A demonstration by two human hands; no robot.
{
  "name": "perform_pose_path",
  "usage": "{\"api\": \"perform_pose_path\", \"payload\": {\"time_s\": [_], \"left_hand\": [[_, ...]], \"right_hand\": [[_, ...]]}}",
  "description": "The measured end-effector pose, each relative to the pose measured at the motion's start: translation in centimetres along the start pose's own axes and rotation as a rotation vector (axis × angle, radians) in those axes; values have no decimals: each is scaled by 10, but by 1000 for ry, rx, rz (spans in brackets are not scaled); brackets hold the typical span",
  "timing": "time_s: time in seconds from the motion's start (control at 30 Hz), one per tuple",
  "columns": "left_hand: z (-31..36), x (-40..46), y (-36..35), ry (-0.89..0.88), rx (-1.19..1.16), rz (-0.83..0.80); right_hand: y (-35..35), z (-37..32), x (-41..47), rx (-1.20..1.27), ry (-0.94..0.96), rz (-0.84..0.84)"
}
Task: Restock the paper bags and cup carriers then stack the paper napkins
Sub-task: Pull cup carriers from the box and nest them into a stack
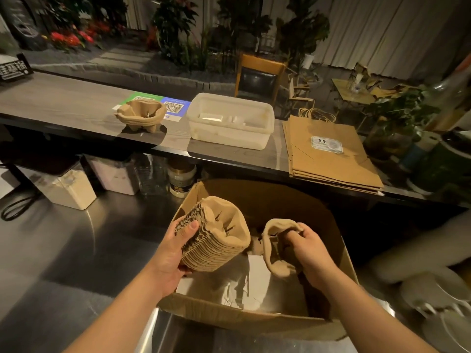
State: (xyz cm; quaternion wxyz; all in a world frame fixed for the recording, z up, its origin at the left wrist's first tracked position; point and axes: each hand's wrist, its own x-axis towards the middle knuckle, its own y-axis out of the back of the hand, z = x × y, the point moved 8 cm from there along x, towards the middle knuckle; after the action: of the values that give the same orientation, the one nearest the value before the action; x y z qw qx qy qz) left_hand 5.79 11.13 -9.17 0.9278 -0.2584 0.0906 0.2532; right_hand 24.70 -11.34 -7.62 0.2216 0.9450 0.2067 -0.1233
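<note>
We find the left hand (173, 253) gripping a thick nested stack of cup carriers (216, 235), held tilted above the near-left part of an open cardboard box (229, 317). The right hand (312, 253) has its fingers curled into a smaller batch of carriers (276, 247) over the box's right side; the two batches are close but apart. The box stands on a steel worktop (76, 250). On the raised counter (63, 103) behind, we note a further carrier stack (141, 114) toward the middle, a translucent plastic tub (229, 121) beside it, and flat paper bags (328, 151) overhanging the near edge at right. Plants (175, 24) and a wooden chair (260, 75) stand beyond.
</note>
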Motion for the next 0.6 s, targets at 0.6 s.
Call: {"api": "perform_pose_path", "payload": {"time_s": [0.6], "left_hand": [[-8,-2,-13,77,99,-78]], "right_hand": [[-74,-155,-100,-1044,1244,-339]]}}
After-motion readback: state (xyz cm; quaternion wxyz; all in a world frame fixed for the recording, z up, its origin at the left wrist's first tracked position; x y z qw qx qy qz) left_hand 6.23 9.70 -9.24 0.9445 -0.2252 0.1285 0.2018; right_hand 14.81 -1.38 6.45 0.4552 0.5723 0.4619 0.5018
